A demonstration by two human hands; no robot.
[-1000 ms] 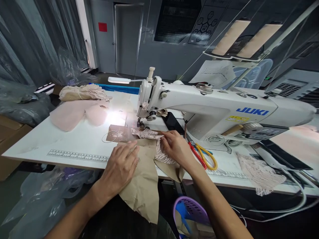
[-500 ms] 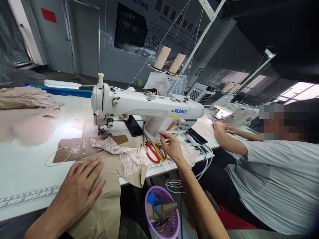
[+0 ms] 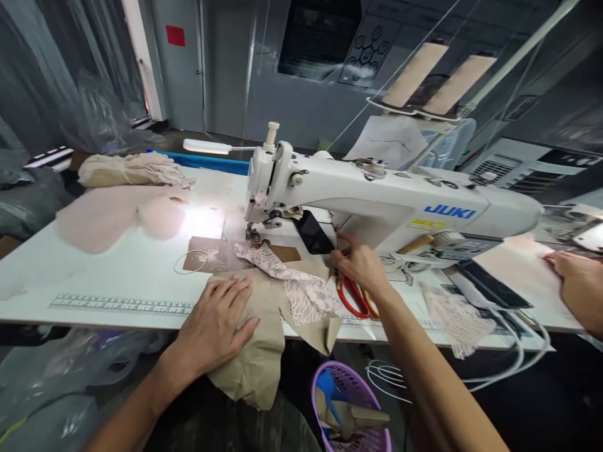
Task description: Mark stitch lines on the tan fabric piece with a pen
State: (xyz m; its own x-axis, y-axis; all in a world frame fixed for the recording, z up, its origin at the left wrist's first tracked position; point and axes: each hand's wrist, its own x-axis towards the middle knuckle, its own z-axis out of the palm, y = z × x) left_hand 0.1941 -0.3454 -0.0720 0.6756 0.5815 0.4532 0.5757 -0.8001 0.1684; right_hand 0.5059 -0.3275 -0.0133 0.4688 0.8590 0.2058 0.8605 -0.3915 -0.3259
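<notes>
My left hand (image 3: 219, 317) lies flat, fingers stretched out, on a khaki sheet (image 3: 254, 358) hanging over the table's front edge. Whether the sheet is cloth or paper I cannot tell. A strip of pale pink lace (image 3: 306, 292) runs across it, one end close to the needle area of the white sewing machine (image 3: 339, 188). My right hand (image 3: 360, 263) is at the base of the machine, thumb and fingers pinched together by a thin dark tool mostly hidden by the fingers. Below this hand show the red and yellow handles of scissors (image 3: 353, 298).
A black phone (image 3: 313, 232) lies under the machine arm. Pale pink pieces (image 3: 113, 216) and a fabric bundle (image 3: 132, 169) are on the left. Another lace piece (image 3: 456, 317) lies right. A purple basket (image 3: 348, 370) stands below. A co-worker's hand (image 3: 581, 282) is at far right.
The view has swung left and nearer the machine. My right hand has moved from right of the scissors over to their left side and closed there. My left hand stays on the khaki sheet.
</notes>
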